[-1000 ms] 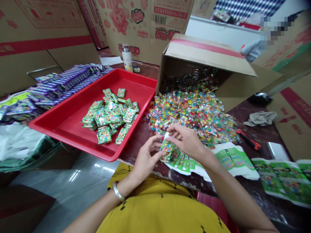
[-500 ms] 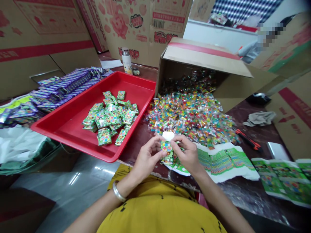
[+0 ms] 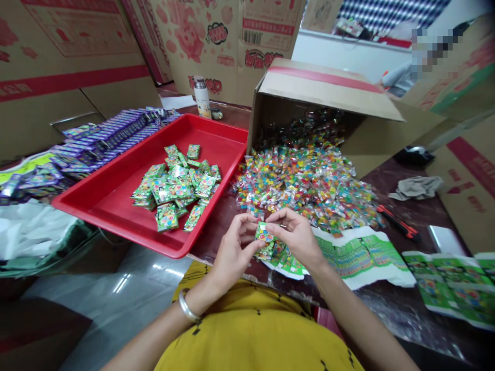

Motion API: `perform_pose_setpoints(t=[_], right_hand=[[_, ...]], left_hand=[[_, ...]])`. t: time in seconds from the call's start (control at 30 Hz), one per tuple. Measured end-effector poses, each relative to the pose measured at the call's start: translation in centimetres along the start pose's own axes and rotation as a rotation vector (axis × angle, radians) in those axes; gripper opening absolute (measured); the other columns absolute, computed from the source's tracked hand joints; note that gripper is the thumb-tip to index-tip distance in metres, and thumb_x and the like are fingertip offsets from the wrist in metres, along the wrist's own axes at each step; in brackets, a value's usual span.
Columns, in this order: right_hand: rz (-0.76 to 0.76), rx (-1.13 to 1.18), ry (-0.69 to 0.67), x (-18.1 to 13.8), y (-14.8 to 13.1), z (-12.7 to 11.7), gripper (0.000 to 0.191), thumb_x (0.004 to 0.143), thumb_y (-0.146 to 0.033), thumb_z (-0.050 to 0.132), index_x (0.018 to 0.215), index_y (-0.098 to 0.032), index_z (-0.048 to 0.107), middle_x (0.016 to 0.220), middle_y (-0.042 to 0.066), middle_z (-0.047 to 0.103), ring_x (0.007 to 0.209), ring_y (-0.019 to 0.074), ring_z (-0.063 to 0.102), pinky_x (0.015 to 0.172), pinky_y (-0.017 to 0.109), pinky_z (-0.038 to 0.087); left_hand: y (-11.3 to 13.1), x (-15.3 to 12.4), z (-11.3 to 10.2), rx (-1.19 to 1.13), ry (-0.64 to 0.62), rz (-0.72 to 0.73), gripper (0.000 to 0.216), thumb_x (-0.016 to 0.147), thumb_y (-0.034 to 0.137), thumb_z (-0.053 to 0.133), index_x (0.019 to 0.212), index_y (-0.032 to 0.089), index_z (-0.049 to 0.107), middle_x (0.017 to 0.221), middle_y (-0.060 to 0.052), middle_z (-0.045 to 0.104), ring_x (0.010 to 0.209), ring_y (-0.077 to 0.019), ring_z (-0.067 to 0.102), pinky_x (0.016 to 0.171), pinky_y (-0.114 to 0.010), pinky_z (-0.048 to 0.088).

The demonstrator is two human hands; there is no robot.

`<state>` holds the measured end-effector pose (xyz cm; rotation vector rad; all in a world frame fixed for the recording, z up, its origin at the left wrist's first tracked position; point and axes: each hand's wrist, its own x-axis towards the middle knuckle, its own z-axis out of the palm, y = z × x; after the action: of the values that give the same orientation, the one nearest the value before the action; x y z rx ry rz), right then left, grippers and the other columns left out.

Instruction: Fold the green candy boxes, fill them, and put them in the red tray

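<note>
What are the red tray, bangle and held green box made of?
Red tray: probably plastic, smooth, with a soft sheen and rounded corners.
Bangle: likely polished metal, silvery with highlights.
Green box: apparently printed card, from its flat patterned face; gloss unclear.

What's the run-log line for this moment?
left hand: grip on small green box; right hand: at box's top edge; red tray: holds green boxes; candy packets: heaped at open carton's mouth

1. Small green cardboard boxes [image 3: 167, 217] lie in the rectangular red plastic tray [image 3: 104, 198] on the dark-brown desk [image 3: 211, 234].
2. Clear plastic candy packets [image 3: 301, 180] lie partly inside the brown cardboard carton [image 3: 320, 80], right of the tray.
3. Flat green-and-white cardboard pieces [image 3: 359, 256] lie before the packets.
4. White cylindrical flask [image 3: 202, 98]: behind the tray.
</note>
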<state>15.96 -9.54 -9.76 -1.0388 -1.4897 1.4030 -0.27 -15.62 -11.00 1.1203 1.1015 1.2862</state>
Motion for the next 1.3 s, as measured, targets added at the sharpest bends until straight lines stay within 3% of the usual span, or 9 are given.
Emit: perform_pose_setpoints(t=[0.23, 0.5, 0.7, 0.77, 0.9, 1.03, 1.17, 1.23, 1.3], right_hand=[[0.036, -0.035, -0.020, 0.9, -0.5, -0.5, 0.023, 0.077, -0.039, 0.077, 0.071, -0.019, 0.065, 0.070, 0.000, 0.063, 0.066, 0.0153, 0.057, 0.063, 0.028, 0.045], [-0.218, -0.219, 0.035, -0.9, -0.8, 0.5, 0.019, 0.088, -0.031, 0.065, 0.072, -0.021, 0.064, 0.082, 0.004, 0.064, 0.080, 0.0186, 0.059, 0.073, 0.031, 0.046], [0.082, 0.004, -0.078, 0.5, 0.4, -0.7, 0.030, 0.080, -0.041, 0.074, 0.067, -0.018, 0.061, 0.061, -0.002, 0.057, 0.056, 0.0118, 0.049, 0.053, 0.025, 0.038], [0.095, 0.010, -0.081, 0.6, 0.3, -0.9, 0.031, 0.079, -0.041, 0.075, 0.066, -0.017, 0.061, 0.060, -0.002, 0.057, 0.055, 0.0116, 0.048, 0.052, 0.024, 0.038], [-0.057, -0.121, 0.016, -0.7, -0.2, -0.3, 0.027, 0.087, -0.038, 0.067, 0.069, -0.017, 0.067, 0.071, 0.002, 0.064, 0.068, 0.0153, 0.058, 0.065, 0.028, 0.046], [-0.124, -0.152, -0.046, -2.4, -0.5, -0.1, 0.018, 0.089, -0.037, 0.064, 0.091, -0.020, 0.073, 0.102, 0.008, 0.069, 0.097, 0.0220, 0.063, 0.077, 0.031, 0.052], [-0.080, -0.130, -0.132, -2.9, -0.6, -1.0, 0.052, 0.088, -0.037, 0.066, 0.138, -0.030, 0.052, 0.136, 0.009, 0.055, 0.116, 0.0247, 0.058, 0.077, 0.030, 0.055], [-0.081, -0.094, -0.033, -2.7, -0.3, -1.5, 0.054, 0.091, -0.040, 0.062, 0.141, -0.029, 0.047, 0.132, 0.011, 0.058, 0.110, 0.0241, 0.061, 0.075, 0.031, 0.056], [-0.069, -0.094, 0.082, -2.4, 0.3, -2.0, 0.043, 0.092, -0.042, 0.059, 0.131, -0.024, 0.055, 0.119, 0.011, 0.065, 0.100, 0.0233, 0.064, 0.070, 0.031, 0.057]], left_hand=[[0.4, -0.2, -0.2, 0.074, -0.074, 0.000, 0.048, 0.084, 0.020, 0.066, 0.129, 0.026, 0.049, 0.103, -0.005, 0.061, 0.093, -0.0183, 0.064, 0.082, -0.031, 0.056], [0.8, -0.7, -0.7, 0.021, -0.116, -0.059, 0.042, 0.086, 0.016, 0.063, 0.126, 0.023, 0.055, 0.103, -0.005, 0.064, 0.092, -0.0180, 0.064, 0.081, -0.029, 0.054], [1.3, -0.4, -0.8, 0.044, -0.170, -0.089, 0.051, 0.085, 0.018, 0.065, 0.134, 0.021, 0.053, 0.109, -0.007, 0.064, 0.094, -0.0192, 0.063, 0.082, -0.032, 0.053], [1.4, -0.2, -0.9, 0.025, -0.189, -0.110, 0.053, 0.085, 0.019, 0.066, 0.136, 0.021, 0.051, 0.111, -0.008, 0.065, 0.094, -0.0195, 0.063, 0.083, -0.034, 0.054], [1.2, -0.2, -0.9, 0.020, -0.156, -0.127, 0.050, 0.082, 0.019, 0.069, 0.130, 0.019, 0.056, 0.108, -0.007, 0.066, 0.094, -0.0194, 0.062, 0.081, -0.031, 0.054], [1.2, -0.7, -1.0, 0.045, -0.126, -0.102, 0.037, 0.083, 0.022, 0.068, 0.119, 0.018, 0.059, 0.102, -0.006, 0.067, 0.091, -0.0179, 0.063, 0.079, -0.029, 0.054], [3.1, 2.0, -3.5, 0.245, -0.063, 0.013, 0.034, 0.087, 0.024, 0.061, 0.120, 0.021, 0.056, 0.108, -0.007, 0.065, 0.090, -0.0189, 0.067, 0.076, -0.030, 0.055], [5.3, 5.3, -6.3, 0.468, 0.039, 0.117, 0.033, 0.088, 0.026, 0.060, 0.120, 0.021, 0.056, 0.111, -0.009, 0.063, 0.087, -0.0200, 0.068, 0.073, -0.032, 0.056], [7.7, 8.8, -9.2, 0.724, 0.224, 0.185, 0.040, 0.087, 0.027, 0.061, 0.125, 0.019, 0.053, 0.116, -0.013, 0.063, 0.094, -0.0242, 0.068, 0.081, -0.039, 0.055]])
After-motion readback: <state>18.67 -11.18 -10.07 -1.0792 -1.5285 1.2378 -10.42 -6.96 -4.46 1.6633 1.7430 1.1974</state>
